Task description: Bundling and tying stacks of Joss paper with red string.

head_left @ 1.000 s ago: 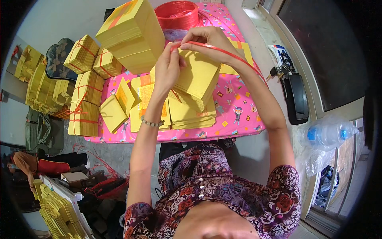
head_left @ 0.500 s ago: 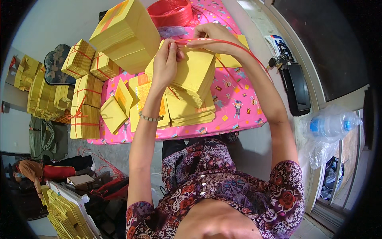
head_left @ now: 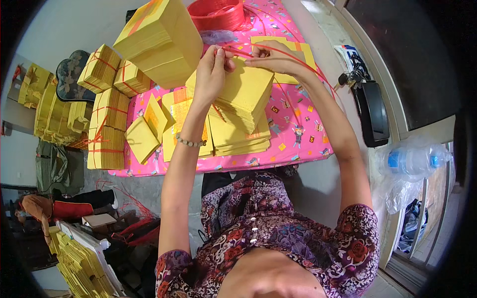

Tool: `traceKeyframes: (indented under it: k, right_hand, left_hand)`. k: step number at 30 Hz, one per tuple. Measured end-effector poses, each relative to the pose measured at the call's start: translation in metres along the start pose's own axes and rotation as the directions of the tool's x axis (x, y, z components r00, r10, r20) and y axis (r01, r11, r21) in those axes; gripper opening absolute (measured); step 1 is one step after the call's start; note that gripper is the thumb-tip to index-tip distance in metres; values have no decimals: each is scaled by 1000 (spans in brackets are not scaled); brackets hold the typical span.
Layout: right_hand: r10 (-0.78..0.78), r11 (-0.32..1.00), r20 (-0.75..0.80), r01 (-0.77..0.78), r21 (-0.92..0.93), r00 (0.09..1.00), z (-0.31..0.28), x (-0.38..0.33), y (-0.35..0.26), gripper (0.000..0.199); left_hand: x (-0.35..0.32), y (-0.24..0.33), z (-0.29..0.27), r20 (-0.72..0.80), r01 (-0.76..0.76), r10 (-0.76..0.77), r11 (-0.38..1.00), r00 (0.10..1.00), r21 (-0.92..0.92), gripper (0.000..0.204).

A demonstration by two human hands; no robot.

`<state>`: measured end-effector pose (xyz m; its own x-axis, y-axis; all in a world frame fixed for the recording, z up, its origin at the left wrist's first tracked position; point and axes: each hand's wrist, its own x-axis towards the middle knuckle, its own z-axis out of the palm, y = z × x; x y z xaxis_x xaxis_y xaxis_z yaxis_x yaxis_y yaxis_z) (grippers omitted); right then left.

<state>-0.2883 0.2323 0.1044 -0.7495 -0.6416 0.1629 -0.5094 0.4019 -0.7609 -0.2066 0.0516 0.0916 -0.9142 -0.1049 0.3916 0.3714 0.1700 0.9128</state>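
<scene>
Near the back of the table, my left hand [head_left: 212, 69] is closed in a pinch on a thin red plastic strap [head_left: 237, 51] above a stack of yellow paper [head_left: 243, 89]. To its right, my right hand [head_left: 276, 57] curls its fingers and thumb round the same strap, over the stack's far right corner. A loose length of strap arcs across my right wrist and trails down to the right. The stack stands on other yellow sheets, and a short bit of red strap [head_left: 218, 112] shows at its near side.
A tall yellow paper block [head_left: 159, 42] stands left of my hands, with strapped bundles [head_left: 107, 109] beyond it. A red strap coil [head_left: 216, 14] sits at the back of the pink-covered table [head_left: 298, 136]. A person [head_left: 37, 206] is at the lower left, beside more yellow paper.
My right hand has moved slightly right and down, with its thumb now lower over the stack. My left hand has shifted a little to the right, still pinching the strap.
</scene>
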Motion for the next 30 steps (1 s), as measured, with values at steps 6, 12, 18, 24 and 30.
traceKeyframes:
  k: [6,12,18,24,30]
  right_hand:
    - [-83,989,-35,87,124,996,-16,10,-20,25]
    - [-180,984,-222,177,-34,958,-11,5,-49,28]
    - [-104,989,-112,91,-115,988,-12,4,-40,24]
    - [-75,996,-41,73,-51,996,-20,-15,-20,24]
    - [-37,999,-125,32,-42,992,-7,-51,-10,25]
  left_hand:
    - [0,1,1,-13,4,-3,1000,1000,18,27]
    - [-1,1,0,-15,-13,14,995,1000,102,28]
    - [-2,12,3,-69,33,-21,983,997,182,25]
    - [-7,9,0,-151,-43,102,935,983,353,21]
    - [-11,16,-17,32,-157,190,693,981,704,15]
